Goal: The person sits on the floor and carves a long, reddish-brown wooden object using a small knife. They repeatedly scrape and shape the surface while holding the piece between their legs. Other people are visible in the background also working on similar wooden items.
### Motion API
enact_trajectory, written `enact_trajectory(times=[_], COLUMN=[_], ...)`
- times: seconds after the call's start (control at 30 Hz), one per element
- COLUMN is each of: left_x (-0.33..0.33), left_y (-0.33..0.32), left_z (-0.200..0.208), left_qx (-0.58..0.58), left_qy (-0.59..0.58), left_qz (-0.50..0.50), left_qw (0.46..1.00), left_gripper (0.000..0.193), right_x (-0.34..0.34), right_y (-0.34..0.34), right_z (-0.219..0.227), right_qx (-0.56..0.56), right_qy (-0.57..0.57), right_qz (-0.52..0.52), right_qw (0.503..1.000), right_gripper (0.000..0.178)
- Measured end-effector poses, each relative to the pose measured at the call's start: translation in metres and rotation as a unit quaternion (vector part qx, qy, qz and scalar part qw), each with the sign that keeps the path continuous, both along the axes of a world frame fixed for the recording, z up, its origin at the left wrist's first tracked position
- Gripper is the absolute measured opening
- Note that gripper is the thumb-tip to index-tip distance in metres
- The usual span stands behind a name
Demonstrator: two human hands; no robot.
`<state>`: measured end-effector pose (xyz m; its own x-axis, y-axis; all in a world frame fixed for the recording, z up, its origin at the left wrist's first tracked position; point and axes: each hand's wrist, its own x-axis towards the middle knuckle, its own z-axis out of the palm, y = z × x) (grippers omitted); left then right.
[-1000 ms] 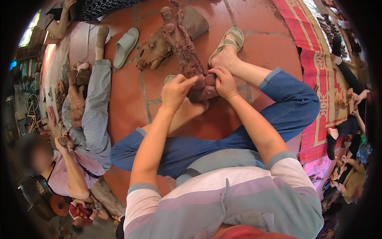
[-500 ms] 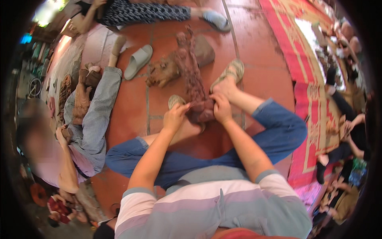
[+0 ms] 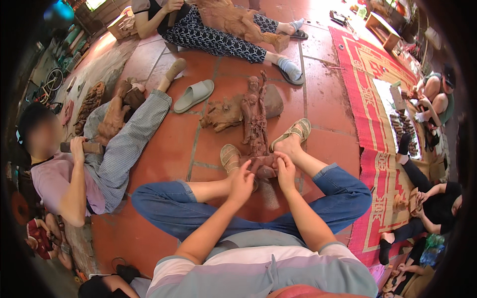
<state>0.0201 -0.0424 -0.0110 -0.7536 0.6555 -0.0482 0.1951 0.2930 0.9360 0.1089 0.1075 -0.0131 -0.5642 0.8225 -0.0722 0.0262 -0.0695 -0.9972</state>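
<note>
A reddish-brown carved wooden statue (image 3: 254,116) lies on the floor in front of me, figure end away, base toward me. My left hand (image 3: 242,183) is at the left side of the base, fingertips against its edge. On the other side, my right hand (image 3: 285,171) pinches the base's right edge with bent fingers. Behind the statue, and partly hidden by it, is a rough brown block of wood (image 3: 222,114). My sandalled feet flank the statue, the left sandal (image 3: 230,158) and the right sandal (image 3: 298,131) close to it.
A grey-green slipper (image 3: 194,96) lies to the left on the red tiles. One person at left holds a mallet (image 3: 82,147) beside a carving (image 3: 113,119). Another sits at the far side with a large carving (image 3: 233,20). A red patterned mat (image 3: 370,149) runs along the right, where more people sit.
My view has tilted up, so the scene sits lower and more of the far side shows. Both hands stay at the statue's base, the left fingers looser. The left person's mallet now shows clearly.
</note>
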Motion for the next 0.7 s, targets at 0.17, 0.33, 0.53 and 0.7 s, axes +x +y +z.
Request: enact_trajectory(times=[0.17,0.33,0.53,0.7], left_x=[0.038,0.04,0.028,0.056], left_y=[0.022,0.018,0.035,0.066], left_z=[0.031,0.079,0.169,0.227], left_qx=[-0.046,0.072,0.04,0.154], left_qy=[0.027,-0.096,-0.108,0.222], left_qz=[-0.121,-0.203,-0.295,-0.483], left_qw=[0.991,0.972,0.949,0.833], left_gripper=[0.073,0.029,0.036,0.032], right_x=[0.025,0.043,0.034,0.043], right_y=[-0.044,-0.008,-0.019,-0.006], right_z=[0.018,-0.01,-0.014,-0.023], right_qx=[-0.333,-0.395,-0.374,-0.359], right_qy=[0.026,0.073,0.089,0.003], right_qz=[0.043,0.019,-0.05,-0.027], right_qw=[0.942,0.916,0.922,0.933], right_gripper=[0.028,0.028,0.02,0.021])
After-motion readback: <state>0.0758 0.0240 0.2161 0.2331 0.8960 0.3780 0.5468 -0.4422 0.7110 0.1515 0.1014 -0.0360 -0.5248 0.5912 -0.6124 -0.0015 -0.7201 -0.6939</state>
